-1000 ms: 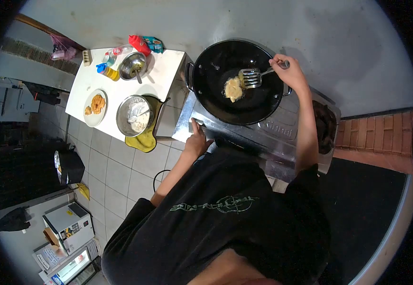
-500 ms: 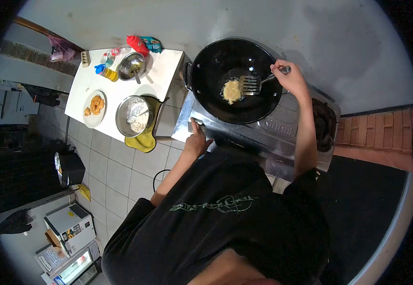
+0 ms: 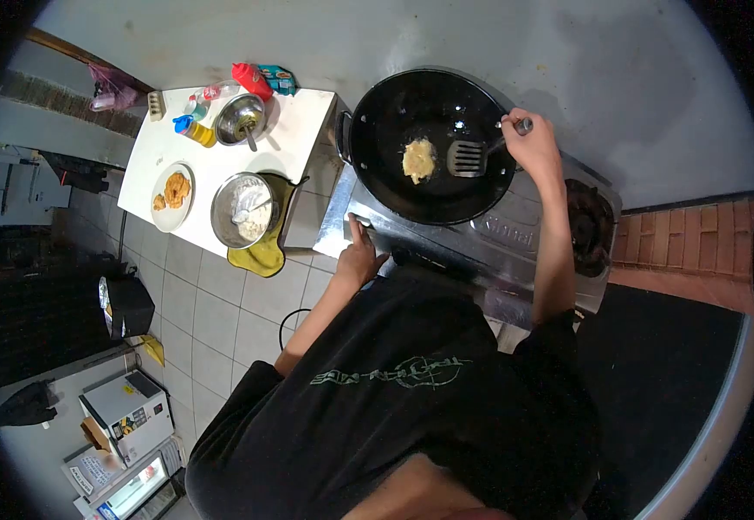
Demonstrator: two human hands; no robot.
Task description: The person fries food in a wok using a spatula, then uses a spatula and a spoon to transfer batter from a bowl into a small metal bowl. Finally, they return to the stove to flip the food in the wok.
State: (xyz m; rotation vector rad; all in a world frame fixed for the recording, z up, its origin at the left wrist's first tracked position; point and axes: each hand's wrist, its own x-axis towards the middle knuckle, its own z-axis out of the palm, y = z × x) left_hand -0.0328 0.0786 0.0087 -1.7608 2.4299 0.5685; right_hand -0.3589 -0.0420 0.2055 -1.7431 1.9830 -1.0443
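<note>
My right hand (image 3: 533, 143) is wrapped round the handle of a slotted spatula (image 3: 467, 159), whose metal head is inside a black wok (image 3: 433, 206). A pale golden piece of frying batter (image 3: 418, 161) lies in the wok, left of the spatula and apart from it. My left hand (image 3: 359, 257) rests at the stove's front left corner, index finger stretched out onto the metal edge and thumb apart. It appears to hold nothing.
The wok stands on a steel gas stove (image 3: 515, 227) with another burner (image 3: 586, 227) to the right. On the white table (image 3: 147, 173) are a plate (image 3: 167, 222) of fried pieces, a bowl (image 3: 221, 227) of white batter, a smaller bowl (image 3: 231, 111) with a spoon, and several bottles. A yellow-green cloth (image 3: 260, 260) hangs there.
The spatula has moved right, away from the frying piece, and its head has turned. The piece sits slightly further left in the wok. My left hand has stayed in place.
</note>
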